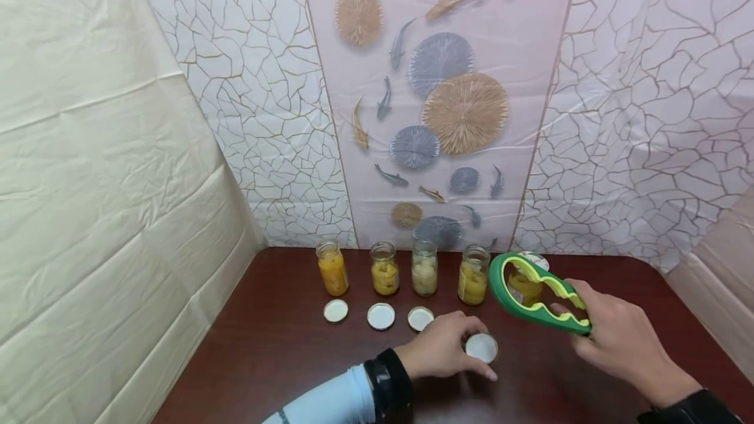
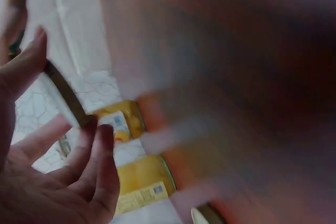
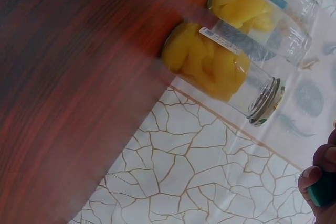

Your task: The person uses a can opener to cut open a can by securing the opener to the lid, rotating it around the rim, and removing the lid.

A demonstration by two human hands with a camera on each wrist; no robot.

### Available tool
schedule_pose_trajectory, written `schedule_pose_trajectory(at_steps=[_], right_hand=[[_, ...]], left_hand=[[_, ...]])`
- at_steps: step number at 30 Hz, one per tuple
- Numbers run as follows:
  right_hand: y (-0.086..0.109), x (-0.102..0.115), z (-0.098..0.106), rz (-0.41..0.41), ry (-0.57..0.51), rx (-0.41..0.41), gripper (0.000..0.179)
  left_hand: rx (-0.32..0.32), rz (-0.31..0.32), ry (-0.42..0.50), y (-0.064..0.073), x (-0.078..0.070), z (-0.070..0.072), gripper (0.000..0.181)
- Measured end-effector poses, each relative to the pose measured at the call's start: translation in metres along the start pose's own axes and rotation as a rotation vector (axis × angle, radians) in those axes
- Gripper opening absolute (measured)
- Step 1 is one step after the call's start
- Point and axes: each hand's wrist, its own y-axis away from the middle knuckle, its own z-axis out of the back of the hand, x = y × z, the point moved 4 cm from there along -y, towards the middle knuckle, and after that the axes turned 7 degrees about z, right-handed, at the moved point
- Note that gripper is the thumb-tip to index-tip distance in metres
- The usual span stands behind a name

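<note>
My left hand [image 1: 438, 347] pinches a round jar lid [image 1: 482, 348], pale inside facing up, between thumb and fingers above the table. In the left wrist view the same lid [image 2: 65, 94] appears edge-on. My right hand [image 1: 627, 339] grips a green jar opener [image 1: 544, 318] by its end, its lighter green toothed inner edges facing each other. Beyond the opener, and partly hidden by it, stands a jar of yellow fruit [image 1: 525, 288]. The right wrist view shows this jar with its lid [image 3: 269, 102] on. Left of it is an uncovered jar of yellow fruit [image 1: 472, 285].
Further left along the back of the dark red table [image 1: 283, 358] stand uncovered jars: one of pale fruit [image 1: 425, 278], one of yellow pieces [image 1: 385, 277] and one of orange fruit [image 1: 334, 273]. Before them lie three lids, including a white lid [image 1: 381, 317]. A patterned sheet [image 1: 283, 116] hangs behind.
</note>
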Motion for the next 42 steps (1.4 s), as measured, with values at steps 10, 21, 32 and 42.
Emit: schedule_pose_trajectory(at_steps=[10, 21, 32, 42], right_hand=[[-0.003, 0.004, 0.005, -0.006, 0.000, -0.017, 0.070], [-0.001, 0.006, 0.005, 0.026, -0.023, -0.075, 0.052], [0.002, 0.003, -0.001, -0.009, -0.048, -0.110, 0.047], [0.004, 0.006, -0.008, 0.020, -0.071, -0.170, 0.058]], left_hand=[[0.158, 0.162, -0.349, -0.021, 0.006, -0.021, 0.054], [0.099, 0.223, -0.298, -0.039, 0.011, -0.020, 0.055], [0.056, 0.290, -0.337, -0.047, 0.014, -0.011, 0.060], [0.044, 0.303, -0.306, -0.054, 0.019, -0.010, 0.059]])
